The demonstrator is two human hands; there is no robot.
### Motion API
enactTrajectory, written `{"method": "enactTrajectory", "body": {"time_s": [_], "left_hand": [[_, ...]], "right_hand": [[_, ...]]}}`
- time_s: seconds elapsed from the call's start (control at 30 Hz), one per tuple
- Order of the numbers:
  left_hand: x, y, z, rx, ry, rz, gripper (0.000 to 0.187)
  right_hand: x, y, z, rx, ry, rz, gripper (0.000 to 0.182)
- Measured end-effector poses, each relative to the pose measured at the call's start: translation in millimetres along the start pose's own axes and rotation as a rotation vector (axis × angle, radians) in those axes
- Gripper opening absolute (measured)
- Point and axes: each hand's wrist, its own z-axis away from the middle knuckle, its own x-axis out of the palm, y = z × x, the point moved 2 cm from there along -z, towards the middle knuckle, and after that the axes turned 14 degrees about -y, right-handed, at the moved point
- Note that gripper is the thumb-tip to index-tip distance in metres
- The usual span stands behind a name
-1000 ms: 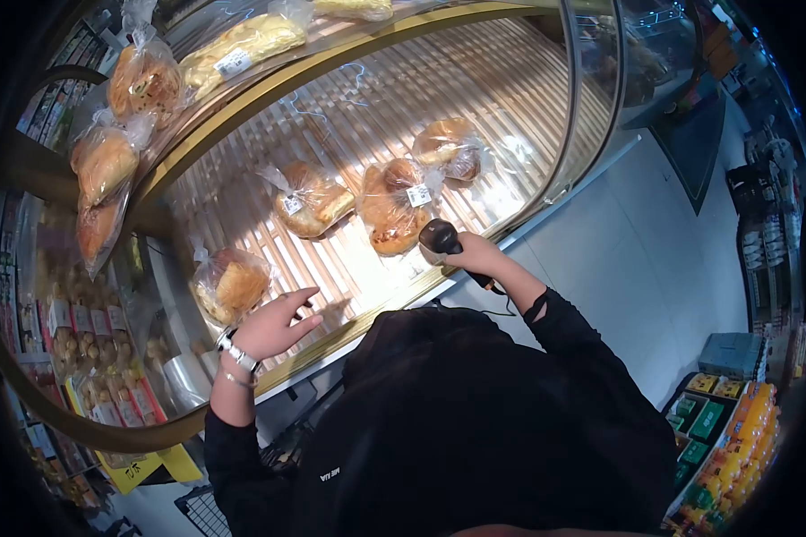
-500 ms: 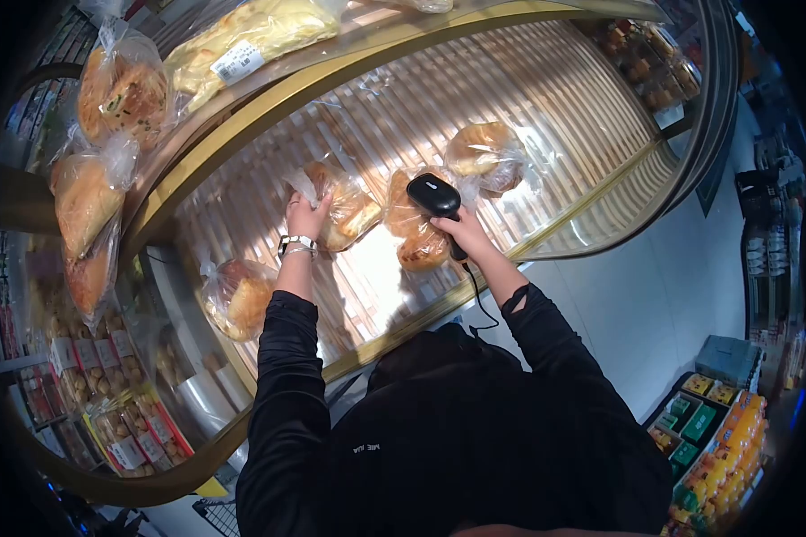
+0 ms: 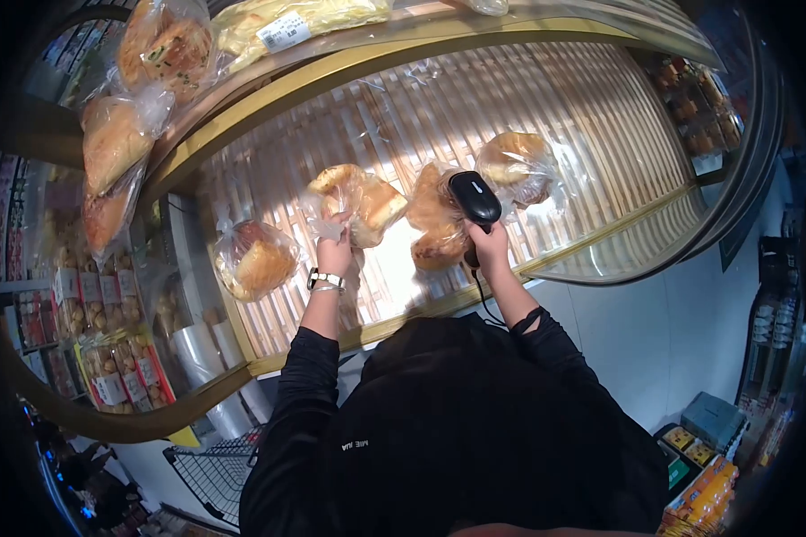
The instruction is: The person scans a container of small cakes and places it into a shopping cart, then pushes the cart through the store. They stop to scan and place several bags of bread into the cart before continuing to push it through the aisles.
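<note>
My left hand (image 3: pixel 335 248) is closed at the near left edge of a clear-bagged bread (image 3: pixel 367 208), its fingers pinching the loose plastic. That bread lies on the slatted wooden shelf (image 3: pixel 282 192). In my right hand (image 3: pixel 489 245) is a black barcode scanner (image 3: pixel 475 198), its head over the space between two bagged breads. One bagged bread pair (image 3: pixel 434 201) lies just left of the scanner, partly hidden by it. A round bagged bread (image 3: pixel 519 161) sits just beyond to the right. Another bagged bread (image 3: pixel 258 259) rests at the shelf's left end.
A gold-edged upper shelf (image 3: pixel 331 76) holds more bagged breads (image 3: pixel 166 54) and a labelled long pack (image 3: pixel 304 22). Curved clear panels bound the display. Packed goods (image 3: pixel 116 367) stand at left; a shopping cart (image 3: pixel 210 479) is below. The scanner's cord hangs near my body.
The whole view has shifted and turned. My left hand has moved from the bread's upper left side to its near side, the bag turning with it. The scanner now points more to the left-away side.
</note>
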Motion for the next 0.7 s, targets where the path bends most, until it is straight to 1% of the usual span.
{"method": "enactTrajectory", "body": {"time_s": [0.07, 0.1, 0.13, 0.2, 0.23, 0.27, 0.33, 0.37, 0.4, 0.47, 0.5, 0.53, 0.6, 0.63, 0.67, 0.7], "left_hand": [[-1.7, 9.9, 21.7, -0.116, 0.019, 0.486, 0.020], [-4.1, 21.2, 35.3, -0.079, 0.089, 0.476, 0.016], [-5.2, 29.7, 47.1, -0.092, 0.112, 0.470, 0.016], [-11.9, 43.9, 63.9, -0.073, 0.327, 0.581, 0.015], [-14.1, 50.7, 69.9, -0.052, 0.412, 0.696, 0.017], [-18.2, 57.3, 78.4, -0.058, 0.436, 0.690, 0.017], [-30.8, 63.8, 99.6, -0.094, 0.547, 0.843, 0.018], [-37.8, 64.4, 112.0, -0.129, 0.538, 0.862, 0.019], [-47.0, 67.8, 125.5, -0.131, 0.563, 0.854, 0.019], [-66.6, 79.0, 152.5, -0.077, 0.627, 0.641, 0.017], [-74.6, 84.9, 163.2, 0.018, 0.670, 0.711, 0.019], [-78.8, 92.2, 174.3, 0.016, 0.695, 0.702, 0.019], [-92.5, 126.3, 194.3, 0.199, 0.666, 1.068, 0.022], [-96.3, 134.1, 205.3, 0.232, 0.637, 1.078, 0.024], [-98.9, 135.6, 216.2, 0.236, 0.661, 1.069, 0.024], [-101.0, 135.8, 226.4, 0.286, 0.692, 1.214, 0.025]], "right_hand": [[-1.9, -12.1, 9.3, 0.003, -0.076, -0.182, 0.022], [-2.9, -20.5, 13.0, -0.021, -0.143, -0.182, 0.024], [-3.5, -21.2, 15.2, -0.018, -0.168, -0.184, 0.024], [-1.1, -25.5, 14.4, -0.144, -0.213, -0.307, 0.026], [-1.1, -23.7, 11.9, -0.146, -0.210, -0.353, 0.023], [-1.0, -31.5, 14.3, -0.144, -0.234, -0.355, 0.023], [-1.7, -46.7, 20.3, -0.073, -0.330, -0.554, 0.026], [-3.0, -54.1, 22.0, -0.060, -0.390, -0.627, 0.029], [-2.7, -64.3, 23.8, -0.107, -0.430, -0.660, 0.032], [-9.7, -69.9, 20.1, -0.041, -0.584, -0.720, 0.036], [-10.6, -73.8, 20.7, 0.014, -0.639, -0.792, 0.039], [-9.5, -78.9, 20.8, 0.036, -0.739, -0.931, 0.041], [-7.2, -83.0, 19.6, 0.039, -1.028, -1.183, 0.041], [-5.0, -82.7, 18.5, -0.004, -1.127, -1.235, 0.040], [-3.1, -80.3, 19.6, 0.006, -1.150, -1.235, 0.040], [-1.0, -78.2, 19.9, 0.050, -1.142, -1.357, 0.040]]}}
